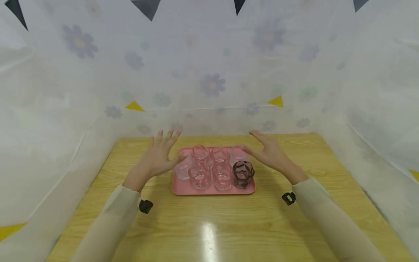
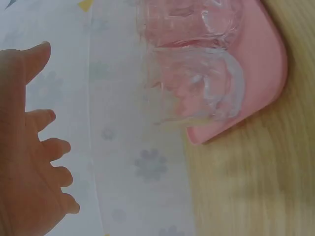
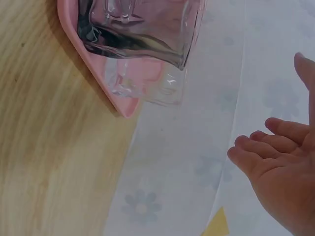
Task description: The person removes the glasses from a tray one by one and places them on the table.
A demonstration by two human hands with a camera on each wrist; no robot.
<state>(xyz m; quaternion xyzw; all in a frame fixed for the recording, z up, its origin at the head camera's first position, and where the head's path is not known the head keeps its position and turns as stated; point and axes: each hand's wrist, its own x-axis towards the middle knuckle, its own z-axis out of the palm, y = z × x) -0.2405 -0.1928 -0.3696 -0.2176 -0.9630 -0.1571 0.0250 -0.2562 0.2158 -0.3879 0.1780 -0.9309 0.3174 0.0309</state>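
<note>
2 pale sleeves (image 1: 322, 209) reach in from the near side, a small black device (image 1: 145, 206) at each wrist. Between them is the near part of a yellowish wood-grain table (image 1: 183, 222), with a bright streak of reflected light.

Beyond it lies a pink tray (image 1: 212, 191), between the 2 hands. On its near side, at the right, stands 1 dark, smoky glass (image 1: 243, 175); 2 clear glasses (image 1: 200, 177) stand to its left. Another clear glass (image 1: 183, 171) is at the tray's left end, and 3 more stand along the far side, so 7 show in all.

The left hand (image 1: 159, 158) is raised by the tray's left end, fingers spread, and the right hand (image 1: 273, 154) by its right end, fingers extended. Both are released, holding nothing; the wrist views show them apart from the glasses.

Past the table's far edge hangs a white sheet (image 1: 183, 87) with grey-violet flowers, yellow triangles (image 1: 276, 101) and, higher up, dark triangles (image 1: 147, 8). Whitish sheeting encloses the left and right sides.
</note>
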